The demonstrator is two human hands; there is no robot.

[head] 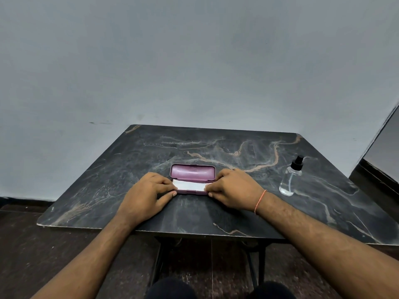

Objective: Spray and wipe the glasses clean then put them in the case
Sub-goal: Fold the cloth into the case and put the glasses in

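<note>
Head view was all I had. Centre frame, the pink case (192, 172) sat open on the dark marbled table (216, 212), lid tilted back toward the wall, with a white cloth (190, 185) lying across its tray. My left hand (149, 194) curled at the case's left end, fingertips on the cloth's edge; my right hand (233, 188), thread band at the wrist, pinched the cloth's right end. I could not see the glasses; whether they lay under the cloth I couldn't tell. At right, well apart, the spray bottle (290, 180) stood upright. I judged this an opening step: case open, cloth coming out. Next would call for lifting the cloth clear and finding the glasses
</note>
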